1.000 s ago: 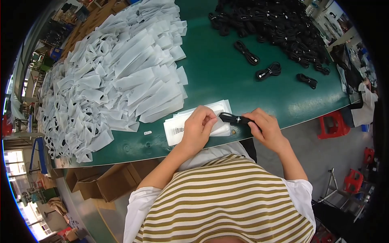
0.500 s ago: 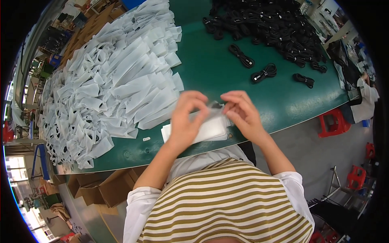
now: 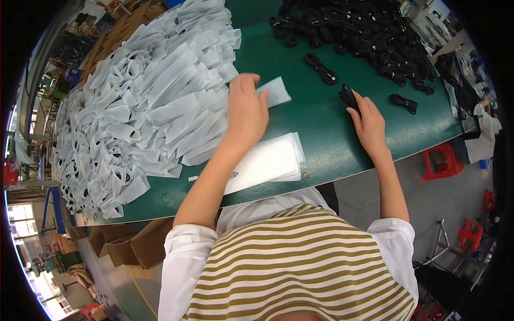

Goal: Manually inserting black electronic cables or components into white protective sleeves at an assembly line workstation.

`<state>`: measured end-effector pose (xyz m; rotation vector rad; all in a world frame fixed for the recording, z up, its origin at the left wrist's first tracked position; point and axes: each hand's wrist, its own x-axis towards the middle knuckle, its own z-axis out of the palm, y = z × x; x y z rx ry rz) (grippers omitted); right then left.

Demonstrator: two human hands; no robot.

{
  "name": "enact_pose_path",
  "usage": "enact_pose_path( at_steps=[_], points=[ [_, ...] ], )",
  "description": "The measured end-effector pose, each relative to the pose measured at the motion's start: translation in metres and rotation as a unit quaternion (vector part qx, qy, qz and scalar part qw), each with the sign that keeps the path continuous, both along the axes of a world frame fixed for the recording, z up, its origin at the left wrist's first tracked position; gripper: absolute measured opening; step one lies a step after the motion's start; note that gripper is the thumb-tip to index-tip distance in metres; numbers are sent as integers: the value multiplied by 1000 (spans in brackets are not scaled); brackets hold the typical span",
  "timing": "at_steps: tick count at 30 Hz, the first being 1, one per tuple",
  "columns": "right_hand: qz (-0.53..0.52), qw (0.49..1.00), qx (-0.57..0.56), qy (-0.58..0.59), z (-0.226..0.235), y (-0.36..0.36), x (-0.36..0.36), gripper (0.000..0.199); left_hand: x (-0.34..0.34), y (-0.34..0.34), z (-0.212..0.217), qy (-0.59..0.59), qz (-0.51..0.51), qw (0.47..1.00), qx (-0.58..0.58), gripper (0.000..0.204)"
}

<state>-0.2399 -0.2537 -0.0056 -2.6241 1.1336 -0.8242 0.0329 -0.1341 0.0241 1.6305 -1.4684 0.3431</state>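
Observation:
My left hand (image 3: 247, 109) is at the right edge of a large pile of frosted plastic bags (image 3: 171, 85). Its fingers are closed around a frosted bag (image 3: 277, 92), whose end sticks out to the right past the thumb. Farther right, my right hand (image 3: 368, 122) grips a coiled black cable (image 3: 348, 96) between thumb and fingers, just over the green table (image 3: 321, 139). A stack of flat white bags (image 3: 270, 160) lies near the table's front edge, partly under my left forearm.
A heap of coiled black cables (image 3: 358, 37) covers the far right. Single coils, one (image 3: 321, 68) left and another (image 3: 403, 103) right of my right hand, lie apart from it. Cardboard boxes (image 3: 134, 243) stand below the table at left; a red stool (image 3: 443, 162) is at right.
My hands have parted from above the white stack. The left moved up and left to the pile with a bag; the right moved right and took hold of a cable coil.

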Motion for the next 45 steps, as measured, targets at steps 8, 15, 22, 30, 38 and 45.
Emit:
enact_pose_path(
  at_steps=[8,15,22,30,38,45],
  points=[
    [189,956,126,-185,10,63,9,43,-60,96,-12,35,-145,966,211,20],
    [263,960,80,-45,35,78,8,38,-61,98,-15,235,-136,936,224,15],
    [317,933,172,-10,32,77,10,29,-62,93,-15,221,-233,938,134,14],
    [246,768,567,-167,23,91,16,23,-58,87,-2,126,-243,955,117,16],
    [255,915,218,-224,26,92,38,28,-48,72,15,125,-193,967,111,14],
    [385,872,125,-274,24,73,49,33,-30,62,29,247,-187,941,140,9]
  ],
)
